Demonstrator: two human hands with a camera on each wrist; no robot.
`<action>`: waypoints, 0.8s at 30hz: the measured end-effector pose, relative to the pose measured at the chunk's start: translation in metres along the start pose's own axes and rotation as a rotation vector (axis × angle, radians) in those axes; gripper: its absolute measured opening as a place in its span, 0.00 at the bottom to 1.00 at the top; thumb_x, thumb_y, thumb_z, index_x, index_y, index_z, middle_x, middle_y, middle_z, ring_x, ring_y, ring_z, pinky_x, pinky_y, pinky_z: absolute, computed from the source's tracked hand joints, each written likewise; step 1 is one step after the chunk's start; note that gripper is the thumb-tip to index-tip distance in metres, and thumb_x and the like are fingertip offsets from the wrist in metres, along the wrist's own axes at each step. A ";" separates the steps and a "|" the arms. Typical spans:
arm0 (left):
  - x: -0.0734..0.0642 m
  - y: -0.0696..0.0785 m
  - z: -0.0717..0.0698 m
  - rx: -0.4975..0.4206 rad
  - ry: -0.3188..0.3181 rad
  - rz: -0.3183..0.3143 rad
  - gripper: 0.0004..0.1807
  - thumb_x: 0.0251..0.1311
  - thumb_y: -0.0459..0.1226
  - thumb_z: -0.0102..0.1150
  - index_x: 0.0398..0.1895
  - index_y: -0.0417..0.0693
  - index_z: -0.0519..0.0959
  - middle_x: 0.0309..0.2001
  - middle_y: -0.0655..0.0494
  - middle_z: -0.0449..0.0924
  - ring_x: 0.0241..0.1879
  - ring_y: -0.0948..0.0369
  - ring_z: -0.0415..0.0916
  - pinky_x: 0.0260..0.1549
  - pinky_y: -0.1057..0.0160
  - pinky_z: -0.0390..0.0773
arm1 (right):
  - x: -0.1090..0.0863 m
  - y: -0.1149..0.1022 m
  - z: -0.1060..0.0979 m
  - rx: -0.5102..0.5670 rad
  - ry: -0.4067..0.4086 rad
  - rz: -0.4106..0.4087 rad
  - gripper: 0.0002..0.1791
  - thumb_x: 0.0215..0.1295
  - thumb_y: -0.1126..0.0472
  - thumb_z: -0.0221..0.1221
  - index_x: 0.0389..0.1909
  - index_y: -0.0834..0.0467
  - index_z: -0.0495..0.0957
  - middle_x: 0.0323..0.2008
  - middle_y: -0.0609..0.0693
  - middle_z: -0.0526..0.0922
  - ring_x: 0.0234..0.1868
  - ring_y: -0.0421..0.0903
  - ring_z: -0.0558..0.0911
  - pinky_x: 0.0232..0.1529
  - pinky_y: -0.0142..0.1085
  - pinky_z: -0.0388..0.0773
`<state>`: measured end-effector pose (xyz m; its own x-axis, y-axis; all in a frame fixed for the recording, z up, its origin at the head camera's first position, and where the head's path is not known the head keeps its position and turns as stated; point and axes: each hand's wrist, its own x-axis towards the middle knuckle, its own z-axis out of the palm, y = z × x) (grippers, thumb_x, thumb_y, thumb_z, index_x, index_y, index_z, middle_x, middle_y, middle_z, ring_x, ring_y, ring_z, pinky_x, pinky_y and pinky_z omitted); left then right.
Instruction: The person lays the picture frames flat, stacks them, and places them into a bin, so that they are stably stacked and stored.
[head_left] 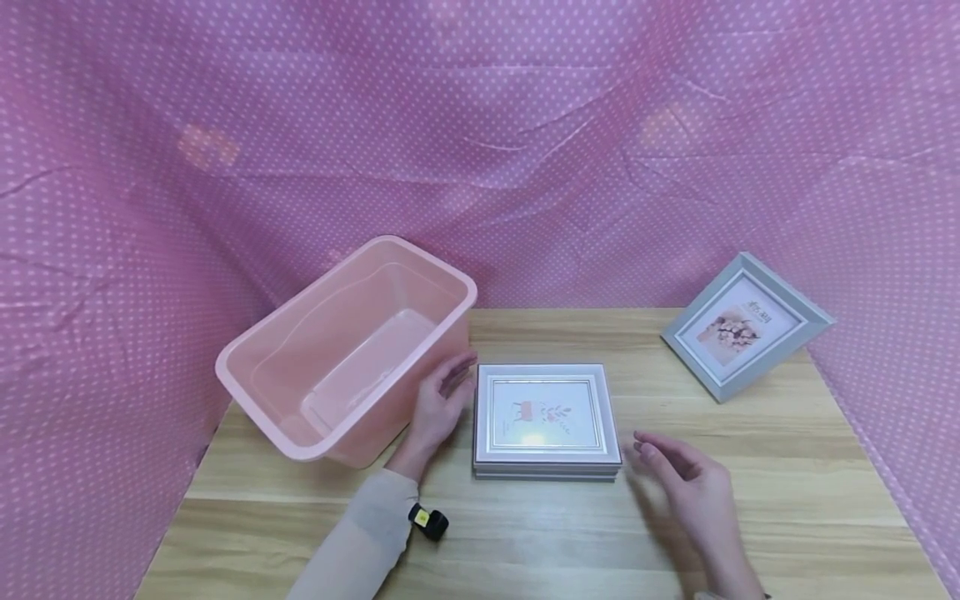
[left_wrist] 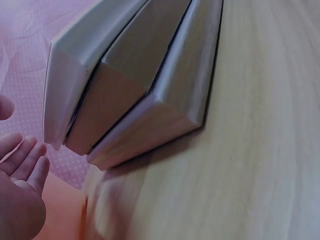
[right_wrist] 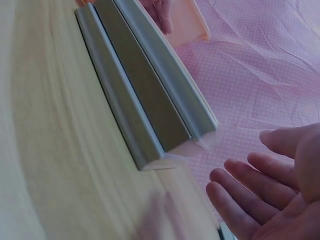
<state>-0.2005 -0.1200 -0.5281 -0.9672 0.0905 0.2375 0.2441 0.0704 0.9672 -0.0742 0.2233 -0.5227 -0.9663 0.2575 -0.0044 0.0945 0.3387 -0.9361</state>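
Observation:
Three picture frames lie stacked on the table, the top one a white picture frame with a pink deer-like print behind its glass. My left hand is beside the stack's left edge, between it and the pink bin, fingers extended and holding nothing. To the right of the stack, my right hand hovers with loosely bent fingers and a gap to the frames. The left wrist view shows the layered sides, with a brownish middle frame between two paler ones. In the right wrist view the right fingers hold nothing.
A pink plastic bin stands at the left, tilted in view, with nothing inside. At the back right, a grey-green picture frame with a flower print stands propped up. Pink dotted cloth hangs around the wooden table.

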 end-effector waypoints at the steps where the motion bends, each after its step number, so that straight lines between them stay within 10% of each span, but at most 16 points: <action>1: 0.000 0.001 0.000 -0.001 -0.004 0.004 0.27 0.68 0.21 0.60 0.70 0.28 0.74 0.69 0.29 0.78 0.72 0.35 0.74 0.77 0.48 0.73 | 0.001 0.000 -0.001 0.008 0.007 -0.005 0.15 0.76 0.57 0.68 0.58 0.59 0.88 0.53 0.53 0.93 0.46 0.30 0.90 0.50 0.16 0.82; 14: 0.008 0.011 0.009 -0.035 -0.049 0.061 0.27 0.68 0.20 0.58 0.70 0.23 0.72 0.68 0.26 0.77 0.71 0.32 0.74 0.76 0.47 0.74 | 0.013 -0.008 -0.022 0.045 0.089 -0.052 0.16 0.77 0.59 0.66 0.59 0.64 0.86 0.47 0.30 0.92 0.48 0.29 0.90 0.52 0.17 0.82; 24: 0.014 0.029 0.021 0.004 -0.121 0.015 0.27 0.71 0.25 0.58 0.72 0.28 0.72 0.69 0.29 0.78 0.72 0.35 0.75 0.78 0.44 0.72 | 0.025 -0.016 -0.035 0.124 0.160 -0.074 0.16 0.75 0.65 0.66 0.58 0.69 0.85 0.46 0.34 0.93 0.44 0.28 0.91 0.52 0.17 0.83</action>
<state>-0.2055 -0.0955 -0.4987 -0.9479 0.2106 0.2390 0.2589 0.0723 0.9632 -0.0913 0.2560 -0.4960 -0.9183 0.3794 0.1129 -0.0153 0.2511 -0.9678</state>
